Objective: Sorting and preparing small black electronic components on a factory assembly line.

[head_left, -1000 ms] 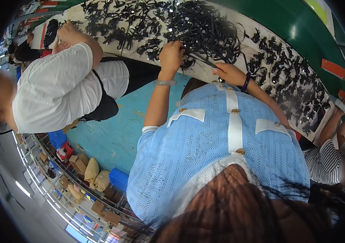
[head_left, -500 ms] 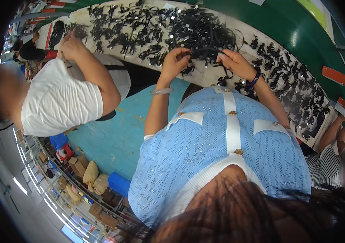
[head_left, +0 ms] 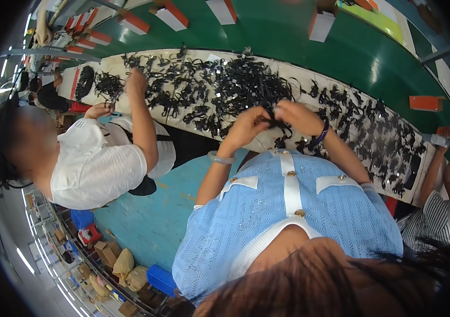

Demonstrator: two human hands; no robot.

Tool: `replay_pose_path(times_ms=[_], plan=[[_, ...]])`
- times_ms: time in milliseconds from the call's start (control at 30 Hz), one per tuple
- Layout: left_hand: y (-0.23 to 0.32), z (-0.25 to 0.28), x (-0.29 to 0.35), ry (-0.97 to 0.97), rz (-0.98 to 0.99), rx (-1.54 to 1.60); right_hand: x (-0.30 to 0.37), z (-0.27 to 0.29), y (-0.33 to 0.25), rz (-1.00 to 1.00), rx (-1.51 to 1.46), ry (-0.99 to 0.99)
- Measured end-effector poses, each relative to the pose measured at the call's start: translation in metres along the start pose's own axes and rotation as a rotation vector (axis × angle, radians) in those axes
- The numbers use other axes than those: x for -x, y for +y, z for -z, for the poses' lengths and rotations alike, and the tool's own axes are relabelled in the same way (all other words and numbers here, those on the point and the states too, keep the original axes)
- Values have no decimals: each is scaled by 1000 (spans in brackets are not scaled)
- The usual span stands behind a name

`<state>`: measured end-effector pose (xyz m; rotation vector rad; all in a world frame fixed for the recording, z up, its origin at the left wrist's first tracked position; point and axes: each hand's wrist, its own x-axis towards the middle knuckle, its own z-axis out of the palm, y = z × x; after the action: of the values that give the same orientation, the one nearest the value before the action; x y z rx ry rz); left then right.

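Observation:
Between my two hands, above the table's near edge, is a thin black cable [head_left: 273,123]. My left hand [head_left: 246,128], with a pale bangle at its wrist, is closed with thumb and forefinger pinching the cable. Close by on the other side, my right hand [head_left: 300,118], wearing a dark band, has its fingers closed on the same cable; its fingertips are a little blurred. Just beyond my hands lies a large heap of black cables [head_left: 251,82] with small silvery ends. Small looped bundles of cable [head_left: 365,124] cover the table to the right.
The long white table [head_left: 283,67] runs across in front of me, beside a green surface [head_left: 267,31] with orange-and-white boxes [head_left: 322,24]. At my left a person in a white top [head_left: 98,164] works; a striped sleeve [head_left: 431,224] shows at right. Cartons [head_left: 107,253] stand behind.
My hands have come closer together, and the cable that was stretched between them is now bunched. The view has tilted up, showing more boxes. The left neighbour's arms have moved apart.

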<state>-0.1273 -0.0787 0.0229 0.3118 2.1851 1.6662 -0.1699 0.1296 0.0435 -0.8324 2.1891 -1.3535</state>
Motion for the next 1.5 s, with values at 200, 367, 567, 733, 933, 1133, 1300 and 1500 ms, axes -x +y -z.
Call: replay_pose_path(times_ms=[200, 367, 567, 733, 933, 1133, 1300, 1500], plan=[[12, -6, -7, 160, -18, 664, 14, -28, 8, 38, -95, -31], [12, -5, 4, 168, -123, -160, 15, -5, 3, 38, -50, 70], [2, -34, -5, 208, -3, 838, 15, -33, 20, -292, -1075, 273], [10, -43, -15, 628, -508, -589, 12, -53, 35, -204, -1657, 170], [3, -57, -7, 446, -457, -532, 8, -23, 57, -335, -949, 367], [-34, -51, 12, 272, -296, -443, 5, 79, 112, -217, 368, 746], [-35, -52, 2, 202, -198, -405, 8, 102, 148, -474, 634, 624], [-25, -55, -61, 265, -398, -568, 12, 79, 171, -437, 806, 595]])
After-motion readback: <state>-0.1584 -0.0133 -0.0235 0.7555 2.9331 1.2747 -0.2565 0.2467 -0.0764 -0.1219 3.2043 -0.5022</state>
